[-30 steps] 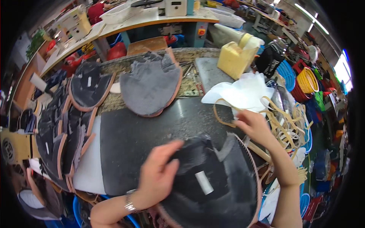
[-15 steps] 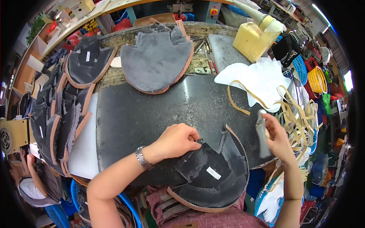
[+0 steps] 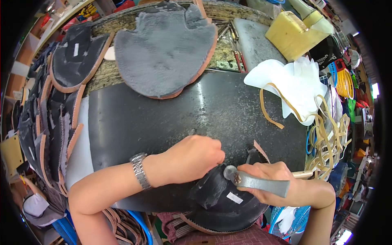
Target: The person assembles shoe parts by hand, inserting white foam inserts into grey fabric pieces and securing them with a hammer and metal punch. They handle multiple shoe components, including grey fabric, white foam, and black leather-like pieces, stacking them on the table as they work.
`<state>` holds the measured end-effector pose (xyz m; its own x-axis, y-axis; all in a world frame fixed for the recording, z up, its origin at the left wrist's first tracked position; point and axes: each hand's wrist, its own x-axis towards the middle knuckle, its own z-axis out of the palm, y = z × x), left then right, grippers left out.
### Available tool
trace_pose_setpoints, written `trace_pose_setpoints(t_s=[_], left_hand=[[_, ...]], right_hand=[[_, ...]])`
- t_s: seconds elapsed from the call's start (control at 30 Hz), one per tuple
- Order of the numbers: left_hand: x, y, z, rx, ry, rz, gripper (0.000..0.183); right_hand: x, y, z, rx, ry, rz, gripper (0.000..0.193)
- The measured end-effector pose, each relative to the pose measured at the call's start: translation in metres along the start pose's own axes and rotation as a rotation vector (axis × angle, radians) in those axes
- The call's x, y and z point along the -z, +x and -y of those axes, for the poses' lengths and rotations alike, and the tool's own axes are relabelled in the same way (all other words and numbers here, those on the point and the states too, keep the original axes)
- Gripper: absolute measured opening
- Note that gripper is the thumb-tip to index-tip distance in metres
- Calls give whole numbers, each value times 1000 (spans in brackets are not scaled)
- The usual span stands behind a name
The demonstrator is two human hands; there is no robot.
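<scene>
- Dark leather piece at lower centre, on bench edge.
- Left hand pinches its folded edge; fingertips hidden.
- Right hand clamped on hammer; handle mostly hidden.

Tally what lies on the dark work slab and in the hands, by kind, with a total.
Grey fuzzy cut piece: 1
Dark folded piece under the left hand: 1
Metal hammer in the right hand: 1
White sheet pile: 1
Tan strip bundle: 1
Total: 5
</scene>
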<state>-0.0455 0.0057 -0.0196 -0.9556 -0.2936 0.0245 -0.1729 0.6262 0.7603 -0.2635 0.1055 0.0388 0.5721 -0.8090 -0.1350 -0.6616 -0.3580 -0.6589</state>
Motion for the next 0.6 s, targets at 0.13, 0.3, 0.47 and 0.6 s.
trace_pose_setpoints(t_s=[0.13,0.3,0.47,0.6], left_hand=[[-9,-11,7,-323,214,-143,9],[-18,-19,5,-577,636,-284,24],[-26,-24,0,-592,890,-249,24],[-24,-24,-3,-517,777,-229,25]], right_hand=[[3,0,0,-45,-27,11,33],[8,5,-7,-76,-41,84,26],[20,15,-4,-9,-119,60,29],[11,23,-4,-43,-108,145,27]])
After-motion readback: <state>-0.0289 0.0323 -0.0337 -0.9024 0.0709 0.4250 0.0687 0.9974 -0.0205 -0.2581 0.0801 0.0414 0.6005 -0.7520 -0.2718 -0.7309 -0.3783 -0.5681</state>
